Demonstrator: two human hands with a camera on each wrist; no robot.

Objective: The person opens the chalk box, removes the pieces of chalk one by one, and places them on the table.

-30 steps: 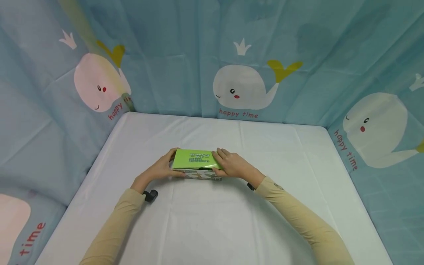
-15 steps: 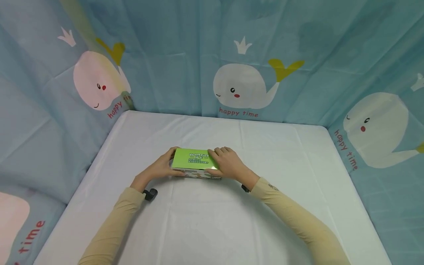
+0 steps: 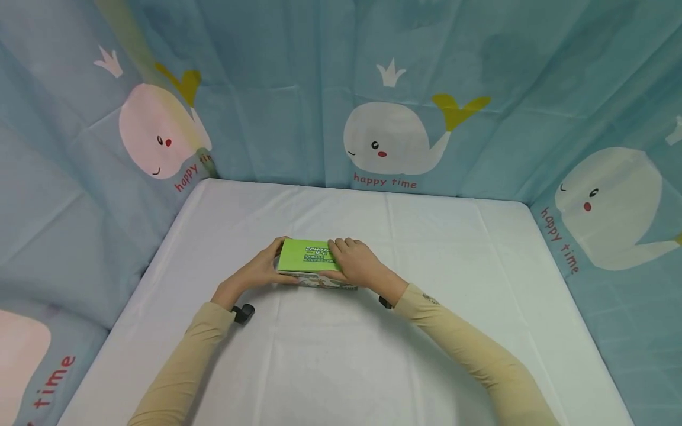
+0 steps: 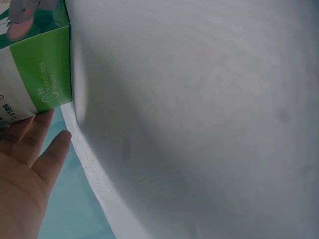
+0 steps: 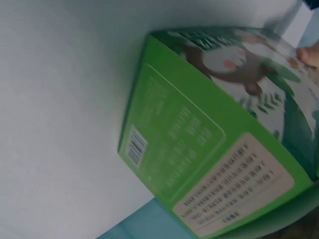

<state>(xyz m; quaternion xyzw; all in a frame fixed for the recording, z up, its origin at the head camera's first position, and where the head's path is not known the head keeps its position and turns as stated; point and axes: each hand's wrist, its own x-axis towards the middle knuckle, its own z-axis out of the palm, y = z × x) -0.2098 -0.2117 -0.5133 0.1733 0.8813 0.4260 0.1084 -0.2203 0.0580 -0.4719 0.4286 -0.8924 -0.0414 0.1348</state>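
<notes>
A small cardboard box [image 3: 301, 255], with a bright green lid and animal pictures on its sides, lies on the white cloth. Around its left end my left hand [image 3: 261, 268] holds it, thumb on the front face and fingers toward the back. My right hand [image 3: 358, 265] lies over the right part of the lid, its fingers bent on top and its thumb along the front upper edge. In the left wrist view, the left hand [image 4: 25, 174] has its fingers against the green-edged box [image 4: 42, 69]. The right wrist view shows the box's green end [image 5: 174, 134] with a barcode and printed text.
A white cloth [image 3: 341, 355] covers the table. Blue curtains [image 3: 266, 118] with whale prints enclose its back, left and right sides. Black wrist cameras [image 3: 243, 314] hang under both wrists.
My right hand has slid left along the lid from the box's right end. The lid's front right edge, slightly raised before, now sits lower. My left hand has stayed in place.
</notes>
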